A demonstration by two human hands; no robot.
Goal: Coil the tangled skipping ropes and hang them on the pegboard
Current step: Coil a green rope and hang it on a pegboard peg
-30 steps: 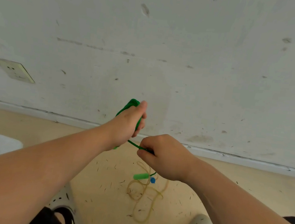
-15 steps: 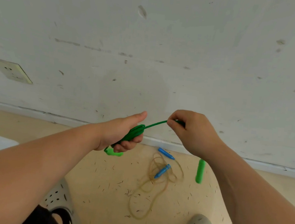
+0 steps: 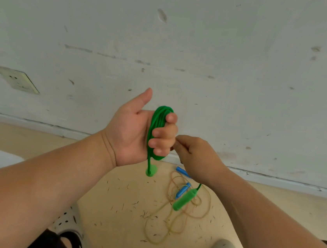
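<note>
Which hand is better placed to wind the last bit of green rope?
The right hand: it pinches the loose tail beside the green coil, its handle dangling below. The left hand is busy gripping the coil.

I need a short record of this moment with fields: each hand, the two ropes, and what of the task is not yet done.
left hand: grips the coiled green plastic skipping rope, thumb raised
right hand: pinches the green rope's free end beside the left hand
green handles: one green handle hangs below the left hand, the other green handle dangles below the right hand
floor: thin tan skipping rope with blue handles lies tangled, not coiled
not yet done: hanging; no pegboard in view
</note>
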